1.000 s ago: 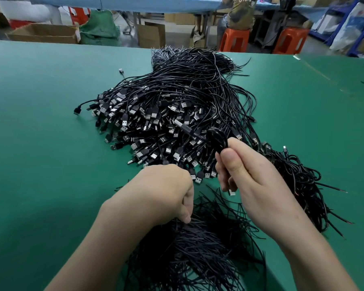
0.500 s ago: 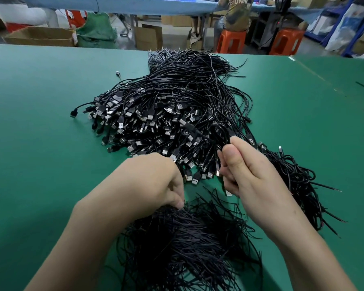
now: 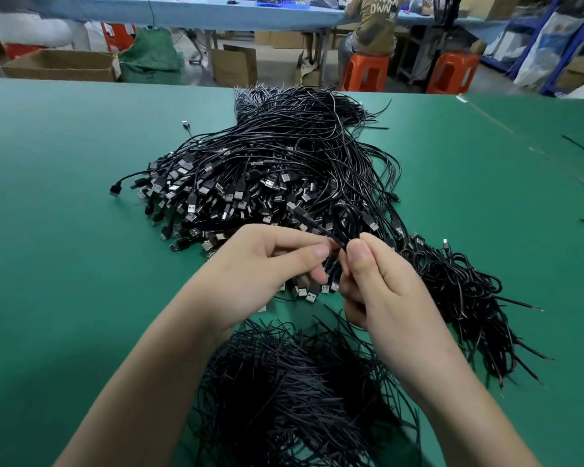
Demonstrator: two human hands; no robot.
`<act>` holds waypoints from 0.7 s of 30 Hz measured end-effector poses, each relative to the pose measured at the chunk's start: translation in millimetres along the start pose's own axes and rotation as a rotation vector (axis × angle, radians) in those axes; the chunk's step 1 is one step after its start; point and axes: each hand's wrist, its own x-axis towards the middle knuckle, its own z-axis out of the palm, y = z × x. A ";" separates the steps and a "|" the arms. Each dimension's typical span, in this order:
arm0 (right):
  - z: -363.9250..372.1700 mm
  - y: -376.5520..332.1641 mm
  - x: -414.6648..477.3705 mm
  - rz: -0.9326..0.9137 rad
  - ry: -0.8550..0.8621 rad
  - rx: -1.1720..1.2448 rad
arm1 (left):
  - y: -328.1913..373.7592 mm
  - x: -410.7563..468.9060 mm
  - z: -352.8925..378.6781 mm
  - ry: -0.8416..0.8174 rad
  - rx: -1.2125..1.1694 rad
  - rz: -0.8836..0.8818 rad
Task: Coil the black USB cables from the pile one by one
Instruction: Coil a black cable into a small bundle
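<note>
Your left hand and right hand both pinch one USB cable over the pile's near edge. Its small loop stands above your thumbs, and its plug end slants away to the upper left.

The fingers of the left hand and the right hand meet above the table, and a coil pinched between them stands up just beyond the fingertips. Beyond and to the left of the fingers lies the pile, and to their right, near, lies a heap of coiled cables. Nearer than the fingers, between the forearms, lies a bundle of loose ends; far beyond them, past the table, stand boxes and stools.
</note>
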 end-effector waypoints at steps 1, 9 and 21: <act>0.6 -0.3 -0.2 -0.005 0.022 -0.004 | -1.7 1.7 0.3 0.013 -0.026 0.013; 3.3 -4.1 -0.8 -0.018 0.115 0.060 | -3.0 3.8 2.4 -0.123 -0.239 0.083; 3.0 -14.2 -3.0 -0.017 0.041 0.245 | -9.4 9.3 27.5 0.117 -0.399 0.249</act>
